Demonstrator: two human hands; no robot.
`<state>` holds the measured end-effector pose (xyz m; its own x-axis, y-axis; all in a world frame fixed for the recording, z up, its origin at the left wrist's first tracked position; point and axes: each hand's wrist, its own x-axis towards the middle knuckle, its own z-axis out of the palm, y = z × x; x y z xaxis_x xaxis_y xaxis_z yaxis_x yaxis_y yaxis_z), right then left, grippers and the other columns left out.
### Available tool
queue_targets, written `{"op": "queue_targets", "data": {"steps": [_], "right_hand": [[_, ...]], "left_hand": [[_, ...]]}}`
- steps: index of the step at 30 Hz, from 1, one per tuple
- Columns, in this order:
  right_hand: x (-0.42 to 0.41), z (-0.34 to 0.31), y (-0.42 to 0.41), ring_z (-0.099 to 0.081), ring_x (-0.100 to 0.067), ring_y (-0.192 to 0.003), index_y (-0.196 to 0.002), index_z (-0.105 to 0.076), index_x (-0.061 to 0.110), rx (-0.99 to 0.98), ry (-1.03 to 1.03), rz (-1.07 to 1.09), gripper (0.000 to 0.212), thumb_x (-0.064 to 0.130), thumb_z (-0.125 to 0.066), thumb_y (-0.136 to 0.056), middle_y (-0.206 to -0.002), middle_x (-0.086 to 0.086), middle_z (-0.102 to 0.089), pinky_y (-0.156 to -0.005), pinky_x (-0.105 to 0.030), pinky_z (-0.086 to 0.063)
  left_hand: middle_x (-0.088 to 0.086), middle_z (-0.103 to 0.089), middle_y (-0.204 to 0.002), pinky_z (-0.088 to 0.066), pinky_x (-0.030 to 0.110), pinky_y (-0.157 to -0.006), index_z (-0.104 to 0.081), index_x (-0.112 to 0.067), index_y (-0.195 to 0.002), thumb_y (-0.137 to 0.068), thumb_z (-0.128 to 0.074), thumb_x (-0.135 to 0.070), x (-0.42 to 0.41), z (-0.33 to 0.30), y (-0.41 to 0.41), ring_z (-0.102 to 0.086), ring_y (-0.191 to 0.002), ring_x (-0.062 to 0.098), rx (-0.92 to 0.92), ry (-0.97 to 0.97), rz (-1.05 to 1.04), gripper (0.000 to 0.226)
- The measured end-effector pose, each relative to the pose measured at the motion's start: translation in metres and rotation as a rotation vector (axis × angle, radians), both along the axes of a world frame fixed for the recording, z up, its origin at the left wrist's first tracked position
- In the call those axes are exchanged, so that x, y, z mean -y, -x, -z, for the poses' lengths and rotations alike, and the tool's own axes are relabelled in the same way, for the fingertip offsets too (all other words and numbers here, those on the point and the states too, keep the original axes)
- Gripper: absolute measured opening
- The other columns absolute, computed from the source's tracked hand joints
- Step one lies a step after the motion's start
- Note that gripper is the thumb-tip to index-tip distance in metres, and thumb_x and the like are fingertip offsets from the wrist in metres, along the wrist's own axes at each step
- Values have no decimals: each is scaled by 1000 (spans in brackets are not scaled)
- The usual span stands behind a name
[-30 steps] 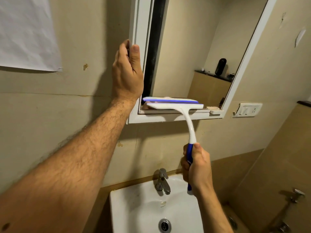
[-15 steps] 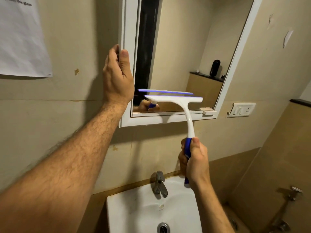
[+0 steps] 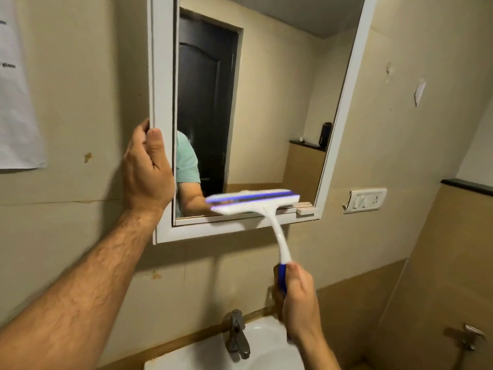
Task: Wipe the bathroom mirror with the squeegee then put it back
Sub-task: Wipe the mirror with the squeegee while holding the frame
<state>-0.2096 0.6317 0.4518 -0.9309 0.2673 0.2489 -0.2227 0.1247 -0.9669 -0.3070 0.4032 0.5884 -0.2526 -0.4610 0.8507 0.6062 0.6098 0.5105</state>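
Observation:
The white-framed bathroom mirror hangs on the beige wall above the basin. My left hand grips the frame's left edge near the bottom corner. My right hand is closed around the blue grip of the squeegee, below the mirror. The white blade head with its blue strip lies blurred across the glass's lower edge, tilted slightly, its right end higher than its left. The glass reflects a dark door, a teal sleeve and my arm.
A white washbasin with a metal tap sits directly under my right hand. A switch plate is on the wall right of the mirror. A paper sheet hangs at far left. A wall tap sticks out at lower right.
The view has tilted up, showing more mirror. The squeegee head has shifted right along the bottom of the glass and tilted. My left hand keeps its hold on the frame.

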Motion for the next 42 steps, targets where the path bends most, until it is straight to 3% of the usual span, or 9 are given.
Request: {"op": "queue_targets", "data": {"steps": [4,12,19,27,31,34,38,42], "right_hand": [[-21,-35,23,-38,-10,-44,-89,-52,8,-31,58,21,41,40,-30,-102,-57,-1,-43,-42,-24,-35],[-42,4,8,-37,-8,-42,-85,-52,3,88,4,-50,46,40,-30,-102,-61,-6,-42,-40,-20,-33],[-65,-55,29,-36,-10,-43,-83,-52,10,-13,36,-18,46,45,-28,-101,-55,0,-43,-43,-25,-32],[-73,0,15,-35,-12,-44,-77,-47,11,97,-30,-55,44,46,-31,-100,-56,-1,-40,-45,-28,-31],[-73,-49,16,-37,-9,-44,-85,-53,9,-14,-27,-63,44,43,-31,-101,-58,-1,-42,-43,-24,-33],[-74,-83,29,-36,-8,-43,-89,-53,11,-50,-31,-33,45,46,-28,-100,-59,-1,-43,-40,-23,-32],[-75,-57,34,-37,-7,-42,-93,-52,8,8,3,-53,45,46,-29,-100,-60,-1,-42,-40,-21,-33],[-73,-15,23,-36,-10,-42,-85,-49,8,98,39,-91,43,44,-31,-100,-59,-2,-40,-42,-23,-33]], "left_hand": [[22,-63,-114,-38,26,-85,-51,2,-126,-103,-29,-28,-5,0,-2,-55,-106,32,14,8,-2,44],[25,-60,-119,-37,30,-90,-49,4,-128,-103,-28,-30,-9,2,-6,-53,-111,36,39,-15,-48,47],[27,-60,-118,-38,33,-90,-48,5,-128,-103,-27,-31,-13,2,-8,-53,-110,37,40,-26,-87,49],[32,-57,-93,-38,42,-72,-50,9,-108,-102,-23,-38,-7,5,-3,-51,-85,45,16,9,-98,54],[34,-55,-87,-35,44,-68,-48,12,-103,-103,-24,-37,-7,4,-1,-49,-80,46,3,17,-90,54],[20,-49,-75,-30,37,-64,-47,13,-103,-103,-25,-34,-8,5,-3,-47,-73,40,14,15,-74,52],[32,-58,-90,-38,44,-71,-49,11,-110,-102,-23,-39,-8,6,-2,-52,-84,46,18,9,-75,56],[35,-58,-96,-42,46,-74,-49,9,-114,-100,-22,-43,-6,7,1,-53,-90,49,23,11,-99,60]]}}
